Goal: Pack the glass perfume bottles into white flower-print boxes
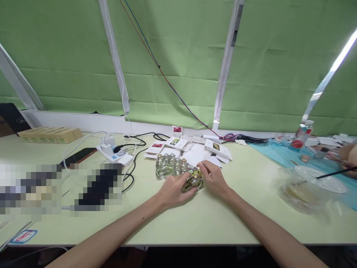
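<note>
Both my hands meet at the middle of the pale green table [195, 219]. My left hand [174, 190] curls around a small crumpled gold-patterned packet [193, 181], and my right hand [213, 178] pinches the same packet from the right. Just behind it to the left stands a cluster of small clear glass bottles [169, 166]. Behind them lie several small white boxes [195, 149], some printed with flower pictures.
A white power strip [114, 155] with cables and a dark phone [79, 156] lie at left. Yellow boxes [50, 134] sit far left. At right are a clear plastic container [309, 188], a blue cloth [281, 154], a bottle [302, 134] and another person's hand [350, 156].
</note>
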Tool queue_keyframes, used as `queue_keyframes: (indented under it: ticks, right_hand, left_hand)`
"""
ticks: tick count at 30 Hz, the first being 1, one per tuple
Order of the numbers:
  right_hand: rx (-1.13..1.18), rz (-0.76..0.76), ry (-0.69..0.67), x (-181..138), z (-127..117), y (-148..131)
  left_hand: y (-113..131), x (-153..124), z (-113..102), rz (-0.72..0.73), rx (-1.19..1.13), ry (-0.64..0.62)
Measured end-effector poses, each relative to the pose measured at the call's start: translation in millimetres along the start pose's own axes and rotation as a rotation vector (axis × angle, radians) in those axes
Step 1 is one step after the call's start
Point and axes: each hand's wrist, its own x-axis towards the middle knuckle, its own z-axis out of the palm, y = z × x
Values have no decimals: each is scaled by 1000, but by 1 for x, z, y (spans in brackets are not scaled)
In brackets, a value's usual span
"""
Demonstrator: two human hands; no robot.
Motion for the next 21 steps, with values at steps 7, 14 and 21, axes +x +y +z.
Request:
queue_keyframes:
  ticks: [7, 14, 21]
  right_hand:
    - [-31, 33, 76, 1, -3, 2]
    - [-26, 35, 104, 1, 0, 4]
    - [-6, 36, 97, -2, 1, 0]
  left_hand:
    - [2, 11, 15, 43, 122, 67]
    - [-27, 9, -18, 84, 2, 204]
    - [-32, 10, -37, -30, -83, 201]
